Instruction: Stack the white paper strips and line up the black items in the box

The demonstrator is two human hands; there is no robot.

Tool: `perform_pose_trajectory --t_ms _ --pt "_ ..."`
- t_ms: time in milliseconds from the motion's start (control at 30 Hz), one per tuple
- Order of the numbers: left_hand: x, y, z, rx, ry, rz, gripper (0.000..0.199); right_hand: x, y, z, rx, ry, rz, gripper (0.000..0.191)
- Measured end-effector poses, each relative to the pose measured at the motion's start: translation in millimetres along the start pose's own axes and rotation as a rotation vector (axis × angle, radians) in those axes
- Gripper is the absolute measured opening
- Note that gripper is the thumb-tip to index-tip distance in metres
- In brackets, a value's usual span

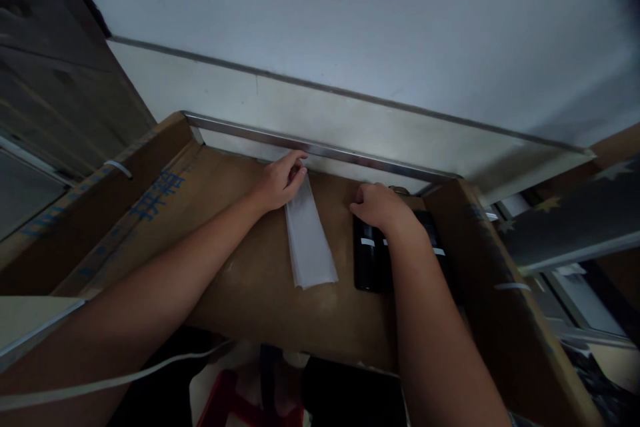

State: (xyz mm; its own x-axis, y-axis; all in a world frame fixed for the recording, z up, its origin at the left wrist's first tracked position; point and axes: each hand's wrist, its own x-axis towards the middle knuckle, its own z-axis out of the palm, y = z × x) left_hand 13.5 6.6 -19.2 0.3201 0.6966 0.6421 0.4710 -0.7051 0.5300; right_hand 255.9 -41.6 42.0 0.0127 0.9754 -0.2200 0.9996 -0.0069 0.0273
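Blue writing [159, 195] is printed on the brown cardboard sheet [240, 293] that covers the work top. The marks are big and blocky, but they are too blurry and tilted to read. The dark bottles [369, 260] on the right each have a small white label, and no words can be made out on those labels.

The left hand [279, 181] lies flat on the far end of a white paper stack [310, 240]. Its fingers are stretched out and press down on the paper near the shiny metal rail [320, 148]. It is not gripping, just pushing down.

The white paper stack is a long, thin strip in the middle of the cardboard. Its long side runs from the rail at the back toward the person, leaning a little to the right as it comes closer. The near end is free and fans out a bit.

The right hand [383, 208] is curled over the tops of the dark bottles. The bottles lie on their sides, side by side, just right of the paper. Their long sides run the same way as the paper, front to back. I cannot tell how tightly the hand grips them.

A tall cardboard wall [500, 280] stands to the right of the bottles.
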Motion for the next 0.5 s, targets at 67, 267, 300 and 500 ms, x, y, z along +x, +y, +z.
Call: perform_pose_trajectory --t_ms 67,267,300,500 --pt "0 0 0.1 -0.002 -0.002 0.005 0.027 -3 1 -3 0.02 -0.007 0.003 0.035" --pt "0 -1 0.7 -0.005 0.006 0.02 0.027 -21 -4 -15 0.055 -0.057 0.056 0.044" --pt "0 -2 0.9 -0.003 0.007 0.021 0.027 -23 -6 -16 0.054 -0.063 0.06 0.044" --pt "-1 -2 0.7 0.003 0.005 0.009 0.028 -26 -2 -21 0.098 -0.008 -0.009 0.046"
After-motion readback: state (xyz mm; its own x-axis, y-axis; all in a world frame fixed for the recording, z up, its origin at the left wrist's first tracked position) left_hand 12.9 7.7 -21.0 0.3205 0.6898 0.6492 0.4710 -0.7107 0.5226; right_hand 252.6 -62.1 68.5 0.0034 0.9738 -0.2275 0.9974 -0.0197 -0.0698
